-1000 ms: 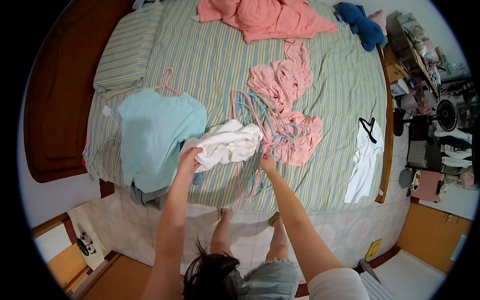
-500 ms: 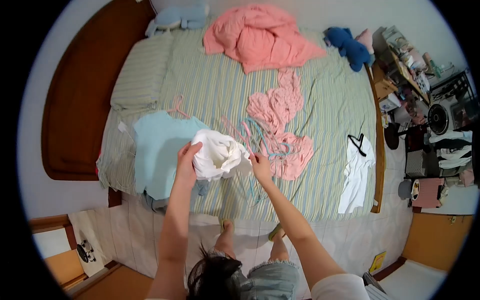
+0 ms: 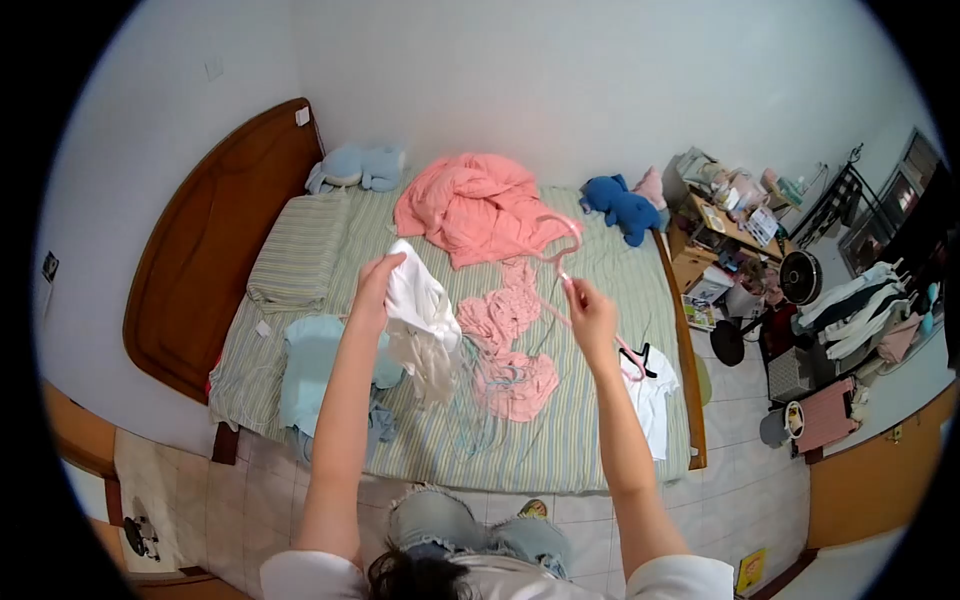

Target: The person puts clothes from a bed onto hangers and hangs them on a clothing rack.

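My left hand grips a white garment by its upper edge, and the cloth hangs loosely above the bed. Up and to the right, my right hand is closed around a pink clothes hanger, its hook pointing up. The garment and this hanger are apart. Below my left forearm lies a light-blue top. A crumpled pink patterned garment lies mid-bed, with several thin hangers over its lower part. At the bed's right side rests a white shirt with black at its neck.
The striped bed has a wooden headboard at left. A coral quilt, a blue plush toy and a pale-blue plush toy lie along the wall. At right stand a cluttered desk, a fan and a rack of clothes.
My right hand has moved up and right from the bed, lifting the pink hanger. The white garment now hangs from my left hand alone. The view has tilted up.
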A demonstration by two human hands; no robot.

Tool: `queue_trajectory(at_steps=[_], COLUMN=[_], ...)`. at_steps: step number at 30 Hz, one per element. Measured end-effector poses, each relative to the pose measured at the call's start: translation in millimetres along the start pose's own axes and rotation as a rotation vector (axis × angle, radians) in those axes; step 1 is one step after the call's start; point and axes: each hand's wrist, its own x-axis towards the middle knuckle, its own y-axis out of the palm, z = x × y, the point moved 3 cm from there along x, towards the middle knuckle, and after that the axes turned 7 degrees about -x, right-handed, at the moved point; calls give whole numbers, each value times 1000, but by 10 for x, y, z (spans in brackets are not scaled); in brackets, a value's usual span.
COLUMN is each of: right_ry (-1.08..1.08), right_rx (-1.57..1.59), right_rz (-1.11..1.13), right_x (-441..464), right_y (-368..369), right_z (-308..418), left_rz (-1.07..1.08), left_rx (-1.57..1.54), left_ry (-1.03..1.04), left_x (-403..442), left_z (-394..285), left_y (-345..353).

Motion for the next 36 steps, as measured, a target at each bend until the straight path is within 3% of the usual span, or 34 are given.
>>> queue_trajectory(at_steps=[7, 12, 20, 26, 30, 36], right_ry=[-184, -316, -324, -322, -329, -336], right_rx=[-30, -113, -163, -139, -109, -35], right_rz=[-254, -335, -306, -278, -184, -140], right_x=[390, 408, 394, 501, 605, 699], right_y=[-1502, -2014, -2253, -2225, -2111, -1837], right_z=[213, 204, 43, -2, -3, 32], left_rz=[113, 162, 190, 198, 324, 596], left_rx=[192, 289, 331, 573, 773, 756], left_ry=[238, 311, 384, 589, 600, 485], left_x=[29, 219, 121, 114, -14, -304], left_z=[-333, -375, -539, -671, -690, -663], left_y=[911, 1172, 1697, 1985, 2243, 2620])
